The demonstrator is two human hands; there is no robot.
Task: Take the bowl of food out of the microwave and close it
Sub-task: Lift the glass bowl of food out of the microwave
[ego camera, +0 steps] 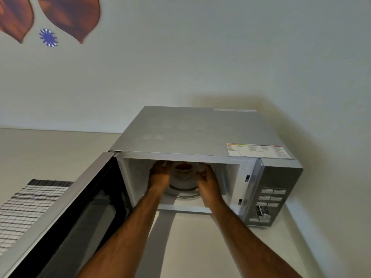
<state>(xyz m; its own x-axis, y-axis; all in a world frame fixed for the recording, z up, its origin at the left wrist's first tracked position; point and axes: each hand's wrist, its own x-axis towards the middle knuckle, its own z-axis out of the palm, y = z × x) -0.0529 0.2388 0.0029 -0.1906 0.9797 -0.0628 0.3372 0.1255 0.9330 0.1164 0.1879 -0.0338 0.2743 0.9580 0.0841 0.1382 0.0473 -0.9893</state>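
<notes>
A silver microwave (200, 133) stands on the white counter with its door (66, 223) swung wide open to the left. Inside, a pale bowl (183, 177) with brownish food sits on the glass turntable (186, 194). Both my arms reach into the cavity. My left hand (159, 174) wraps the bowl's left side and my right hand (207, 180) wraps its right side. The microwave's top edge hides the bowl's far rim.
The control panel (270, 199) with buttons and a knob is on the microwave's right. A striped cloth (26, 207) lies on the counter at the left. A wall rises behind, with brown leaf shapes (68, 17) at the top left.
</notes>
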